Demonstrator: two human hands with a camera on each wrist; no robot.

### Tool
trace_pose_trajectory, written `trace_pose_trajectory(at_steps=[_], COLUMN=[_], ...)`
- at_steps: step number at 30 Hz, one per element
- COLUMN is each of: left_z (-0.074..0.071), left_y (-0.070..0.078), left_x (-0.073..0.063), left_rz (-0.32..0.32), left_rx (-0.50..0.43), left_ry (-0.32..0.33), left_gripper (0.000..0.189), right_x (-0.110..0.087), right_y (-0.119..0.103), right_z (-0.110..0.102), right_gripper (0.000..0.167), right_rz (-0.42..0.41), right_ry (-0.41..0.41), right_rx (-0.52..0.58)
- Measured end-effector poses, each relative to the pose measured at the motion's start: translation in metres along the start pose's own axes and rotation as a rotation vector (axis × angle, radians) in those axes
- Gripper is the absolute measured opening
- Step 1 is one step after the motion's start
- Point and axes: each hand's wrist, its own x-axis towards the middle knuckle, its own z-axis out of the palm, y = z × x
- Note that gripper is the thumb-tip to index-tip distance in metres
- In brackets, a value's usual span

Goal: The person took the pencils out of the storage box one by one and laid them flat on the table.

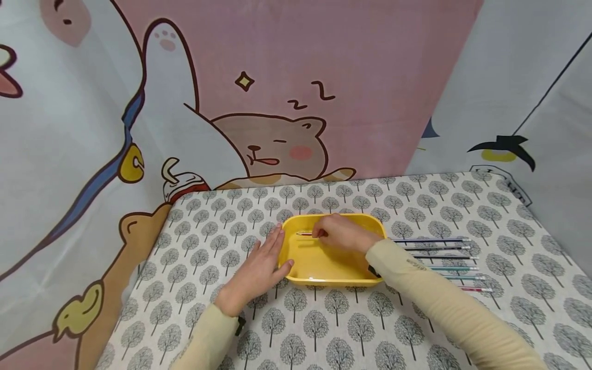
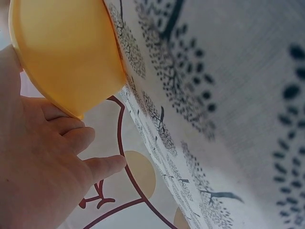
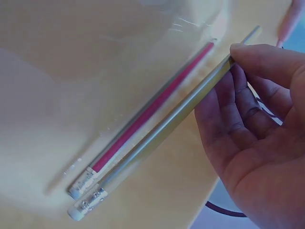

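Note:
A yellow tray (image 1: 314, 280) stands on the tree-print cloth. My left hand (image 1: 256, 270) lies along its left side with fingers fairly straight, touching the rim (image 2: 28, 81); the thumb lies near the front left corner. Over the inside of the tray, my right hand (image 1: 342, 232) pinches a pencil (image 1: 306, 234) between thumb and fingers. Seen from the right wrist, the pinched pencil (image 3: 167, 114) looks pale grey and yellow, with a white eraser end. Alongside it shows a pink pencil (image 3: 152, 107); whether it touches the hand I cannot tell.
Several pencils (image 1: 444, 257) lie in a row to the right of the tray, partly behind the right sleeve (image 1: 416, 282). A cloth (image 1: 194, 277) printed with trees covers the table. Behind it hangs a curtain (image 1: 370, 92) with cartoon animals.

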Motion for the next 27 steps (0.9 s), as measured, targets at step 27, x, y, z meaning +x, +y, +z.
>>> trace_pose_trajectory(at_steps=[27], left_z=[0.001], left_y=[0.001], left_x=[0.001], left_rz=[-0.005], left_rx=[-0.015], left_ry=[0.004], left_gripper=[0.078], right_x=[-0.033], right_y=[-0.032], right_z=[-0.053], right_gripper=[0.018], right_rz=[-0.054], right_ry=[0.21], right_rx=[0.049])
